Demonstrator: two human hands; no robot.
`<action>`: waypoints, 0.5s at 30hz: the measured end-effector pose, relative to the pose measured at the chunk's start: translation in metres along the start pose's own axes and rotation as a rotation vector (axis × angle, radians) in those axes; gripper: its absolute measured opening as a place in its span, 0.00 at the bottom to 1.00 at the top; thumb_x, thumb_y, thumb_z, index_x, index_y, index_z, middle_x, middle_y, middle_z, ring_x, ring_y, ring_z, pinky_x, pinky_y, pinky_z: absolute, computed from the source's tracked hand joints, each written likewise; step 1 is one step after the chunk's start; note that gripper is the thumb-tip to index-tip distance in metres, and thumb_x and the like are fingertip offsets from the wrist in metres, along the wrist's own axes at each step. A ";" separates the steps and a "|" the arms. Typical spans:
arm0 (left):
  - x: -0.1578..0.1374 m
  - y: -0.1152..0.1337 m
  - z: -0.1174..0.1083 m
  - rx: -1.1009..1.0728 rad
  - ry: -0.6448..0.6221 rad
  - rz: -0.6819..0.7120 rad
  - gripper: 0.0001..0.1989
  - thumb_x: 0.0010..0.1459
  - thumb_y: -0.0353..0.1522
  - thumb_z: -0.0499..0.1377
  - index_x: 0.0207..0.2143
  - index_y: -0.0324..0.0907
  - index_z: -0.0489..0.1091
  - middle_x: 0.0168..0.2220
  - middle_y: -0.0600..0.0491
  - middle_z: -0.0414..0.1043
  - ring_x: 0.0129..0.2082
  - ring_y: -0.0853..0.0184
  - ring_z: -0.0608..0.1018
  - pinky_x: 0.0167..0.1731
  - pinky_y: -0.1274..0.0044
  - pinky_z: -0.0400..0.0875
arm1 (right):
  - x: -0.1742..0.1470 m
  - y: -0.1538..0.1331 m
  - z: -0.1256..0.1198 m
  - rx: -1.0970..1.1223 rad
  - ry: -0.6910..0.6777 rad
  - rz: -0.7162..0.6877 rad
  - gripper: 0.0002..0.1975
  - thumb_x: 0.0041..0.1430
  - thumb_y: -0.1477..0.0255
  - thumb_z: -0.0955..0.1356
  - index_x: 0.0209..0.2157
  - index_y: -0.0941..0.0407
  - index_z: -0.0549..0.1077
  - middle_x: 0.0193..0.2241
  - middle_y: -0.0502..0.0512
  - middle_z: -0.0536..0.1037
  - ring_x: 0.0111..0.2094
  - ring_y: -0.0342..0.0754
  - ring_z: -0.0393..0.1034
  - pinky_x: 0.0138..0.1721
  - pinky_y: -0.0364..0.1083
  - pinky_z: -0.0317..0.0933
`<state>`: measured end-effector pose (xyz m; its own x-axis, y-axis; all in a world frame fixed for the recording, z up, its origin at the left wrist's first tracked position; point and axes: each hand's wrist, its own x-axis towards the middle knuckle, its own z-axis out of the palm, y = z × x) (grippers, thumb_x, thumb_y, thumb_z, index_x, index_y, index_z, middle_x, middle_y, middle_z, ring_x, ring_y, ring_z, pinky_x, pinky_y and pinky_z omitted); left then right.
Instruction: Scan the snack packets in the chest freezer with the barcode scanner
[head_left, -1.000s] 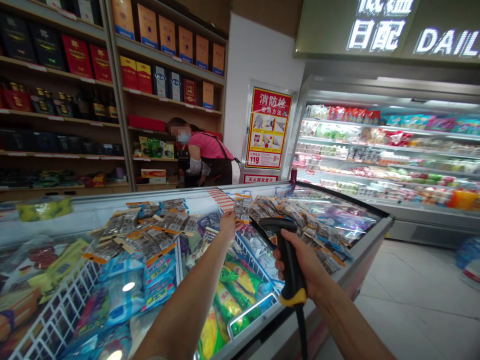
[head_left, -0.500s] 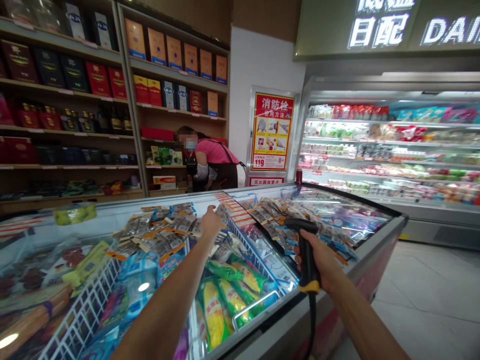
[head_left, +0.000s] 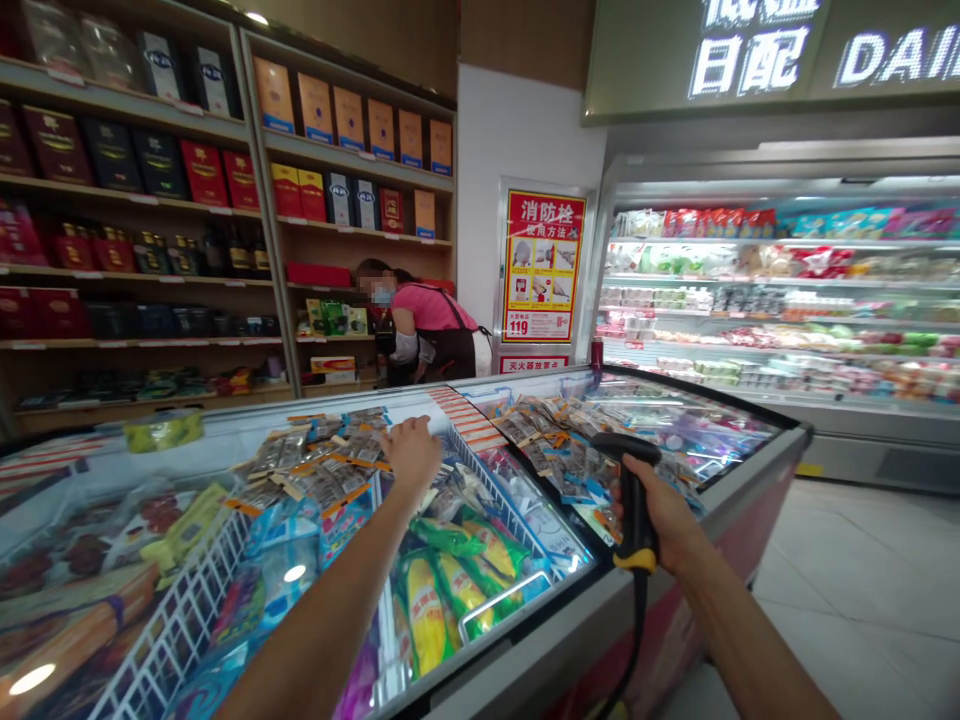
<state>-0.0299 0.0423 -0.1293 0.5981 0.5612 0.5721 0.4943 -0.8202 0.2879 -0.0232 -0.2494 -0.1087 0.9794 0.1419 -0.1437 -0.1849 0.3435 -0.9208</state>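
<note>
My left hand (head_left: 414, 452) is over the chest freezer, at the right end of a pile of small snack packets (head_left: 319, 455) with orange and blue edges. Its fingers are bent but apart, and I see no packet in them; the undersides of the fingertips are hidden. My right hand (head_left: 664, 510) is wrapped round the grip of a black and yellow barcode scanner (head_left: 636, 510), its cord hanging down. Beyond the scanner, a second heap of similar packets (head_left: 544, 425) lies on the freezer's glass top.
White wire baskets (head_left: 169, 625) inside the freezer hold bagged frozen goods, including green and yellow corn packs (head_left: 427, 610). A roll of tape (head_left: 163, 430) sits at the left. Behind, a person in pink (head_left: 431, 305) bends by the shelves (head_left: 150, 190). A refrigerated display (head_left: 780, 290) stands right.
My left hand has moved slightly left toward the left pile, and the packet beside its fingers no longer shows there. The scanner in my right hand has shifted a little right.
</note>
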 end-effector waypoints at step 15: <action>-0.056 0.156 0.058 -0.609 -0.563 -0.049 0.29 0.41 0.32 0.60 0.48 0.41 0.57 0.40 0.44 0.70 0.41 0.58 0.72 0.36 0.72 0.63 | -0.007 -0.001 -0.016 -0.026 0.043 0.011 0.10 0.48 0.64 0.65 0.24 0.56 0.64 0.11 0.45 0.65 0.10 0.40 0.59 0.09 0.39 0.55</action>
<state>0.0507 -0.1108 -0.1609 0.8909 0.4367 0.1252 0.1965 -0.6188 0.7605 -0.0282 -0.2654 -0.1124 0.9800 0.1056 -0.1689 -0.1941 0.3173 -0.9282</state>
